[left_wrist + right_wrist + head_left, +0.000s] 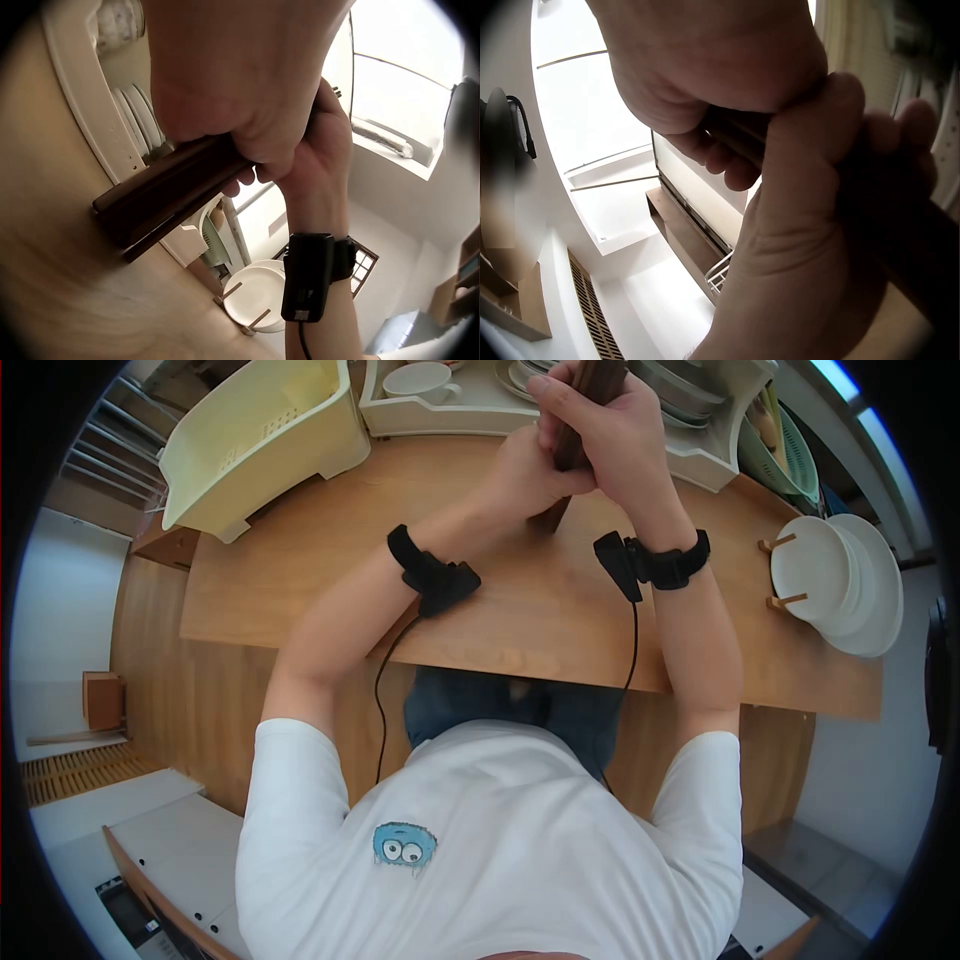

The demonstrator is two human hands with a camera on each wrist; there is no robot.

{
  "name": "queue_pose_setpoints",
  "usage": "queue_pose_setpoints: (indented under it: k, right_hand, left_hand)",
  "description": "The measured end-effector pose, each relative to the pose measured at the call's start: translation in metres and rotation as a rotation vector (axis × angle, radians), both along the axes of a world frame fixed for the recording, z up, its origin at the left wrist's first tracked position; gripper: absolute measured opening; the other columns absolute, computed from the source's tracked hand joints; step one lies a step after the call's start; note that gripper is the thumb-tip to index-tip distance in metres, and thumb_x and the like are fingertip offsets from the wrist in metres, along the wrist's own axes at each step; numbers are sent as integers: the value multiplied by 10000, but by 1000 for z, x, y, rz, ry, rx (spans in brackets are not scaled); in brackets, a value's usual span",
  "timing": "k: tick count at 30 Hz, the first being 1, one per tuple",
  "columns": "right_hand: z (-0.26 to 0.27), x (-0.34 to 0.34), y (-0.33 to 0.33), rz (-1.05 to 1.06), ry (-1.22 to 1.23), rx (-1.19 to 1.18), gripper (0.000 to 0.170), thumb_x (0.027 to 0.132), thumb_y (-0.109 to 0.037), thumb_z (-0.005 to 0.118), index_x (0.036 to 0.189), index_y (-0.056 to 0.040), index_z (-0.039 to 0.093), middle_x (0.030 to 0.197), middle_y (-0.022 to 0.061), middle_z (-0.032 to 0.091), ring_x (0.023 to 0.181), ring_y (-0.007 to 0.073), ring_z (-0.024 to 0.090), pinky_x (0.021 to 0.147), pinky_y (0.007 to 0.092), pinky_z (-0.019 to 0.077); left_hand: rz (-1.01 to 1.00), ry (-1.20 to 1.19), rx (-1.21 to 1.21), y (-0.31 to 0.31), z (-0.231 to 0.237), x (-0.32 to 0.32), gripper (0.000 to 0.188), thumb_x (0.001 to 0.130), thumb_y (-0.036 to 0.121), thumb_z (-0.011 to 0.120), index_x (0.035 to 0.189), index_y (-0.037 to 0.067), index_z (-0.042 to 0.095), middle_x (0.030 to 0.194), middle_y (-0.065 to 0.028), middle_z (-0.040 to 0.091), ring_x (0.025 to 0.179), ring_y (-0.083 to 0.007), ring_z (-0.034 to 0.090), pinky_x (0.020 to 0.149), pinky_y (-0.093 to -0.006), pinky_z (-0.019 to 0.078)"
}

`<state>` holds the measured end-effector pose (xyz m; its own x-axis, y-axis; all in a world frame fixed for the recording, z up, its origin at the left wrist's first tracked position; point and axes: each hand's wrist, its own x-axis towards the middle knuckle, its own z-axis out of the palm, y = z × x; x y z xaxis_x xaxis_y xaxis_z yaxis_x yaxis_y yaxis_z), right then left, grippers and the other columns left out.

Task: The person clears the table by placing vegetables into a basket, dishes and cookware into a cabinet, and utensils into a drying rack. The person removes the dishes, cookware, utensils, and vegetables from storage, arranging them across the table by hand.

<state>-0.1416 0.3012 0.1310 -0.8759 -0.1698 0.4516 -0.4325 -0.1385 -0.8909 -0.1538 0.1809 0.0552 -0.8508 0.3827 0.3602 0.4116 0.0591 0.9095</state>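
Observation:
Both hands grip a bundle of dark brown chopsticks point(165, 191), held upright over the wooden table in the head view. My left hand point(528, 472) wraps round the lower part, and my right hand point(625, 435) holds higher up. In the left wrist view the thick blunt ends point down, right at the tabletop point(52, 277). Several thin tips poke out past the right hand at the other end. Fingers of both hands cover the middle of the bundle.
A pale yellow basket point(265, 445) stands at the back left. Behind the hands a white rack point(450, 422) holds a cup point(420, 382) and stacked dishes. At right are a green basket point(795, 455) and white plates point(815, 570) in a wooden stand.

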Motion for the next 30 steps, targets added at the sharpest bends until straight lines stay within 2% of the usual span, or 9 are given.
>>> queue_pose_setpoints:
  k: [4,8,16,19,21,22,25,29,30]
  right_hand:
    - [-2,-3,1,25,-10,4,132,900,-82,716,840,-18,617,668,14,611,563,78,575,498,231,461]
    - [8,5,-1,9,70,-18,142,892,-87,733,825,-21,626,679,21,624,575,81,584,510,237,474]
    - [-4,-3,3,97,-44,-71,267,941,-146,712,732,-58,571,620,5,586,527,69,562,476,215,442]
    - [-5,1,4,-6,-74,-24,316,938,-146,695,680,-61,534,627,51,607,534,151,602,479,302,471]
    - [-6,3,6,41,-47,-131,250,919,-119,716,735,-44,564,576,18,513,479,111,486,467,265,376]
    - [-2,9,-1,7,-27,-171,319,929,-111,701,670,-60,522,548,13,471,446,111,434,439,280,321]
    - [-12,3,1,56,-110,-262,317,923,-113,699,655,-50,543,535,9,509,449,90,494,437,255,395]
    - [-13,2,-1,84,-110,-339,373,932,-101,684,612,-75,495,511,12,482,416,111,461,403,267,346]
    - [-16,-2,7,212,-113,-298,286,942,-110,665,691,-58,539,585,48,564,494,135,545,465,268,427]
  left_hand:
    - [-36,12,253,5,-2,1,340,758,134,815,1035,11,663,981,-50,702,958,-156,663,850,-308,527]
    - [-97,-60,34,-5,3,1,447,767,58,828,1138,-10,587,1126,-67,654,1021,-142,638,887,-290,533]
    - [-221,-85,-1,-8,1,0,273,876,95,745,1107,22,618,1016,-33,685,916,-122,630,773,-277,504]
    - [-172,6,4,-7,7,9,192,869,76,749,1011,14,634,940,-24,679,871,-109,618,753,-267,493]
    - [-215,12,13,-10,13,9,181,855,76,761,967,13,634,889,-17,664,841,-105,614,740,-263,491]
    - [-266,14,24,-13,16,9,175,841,77,774,923,12,634,839,-10,649,810,-102,610,727,-259,489]
    - [-242,-55,-173,-20,14,4,184,816,61,782,882,16,616,780,4,616,752,-102,592,686,-268,489]
    - [-153,133,-221,-20,14,6,215,782,80,775,889,-4,609,738,-42,623,678,-154,586,649,-312,496]
    - [-126,141,-297,-24,17,8,244,788,132,768,900,-14,608,763,-91,641,684,-201,617,655,-332,507]
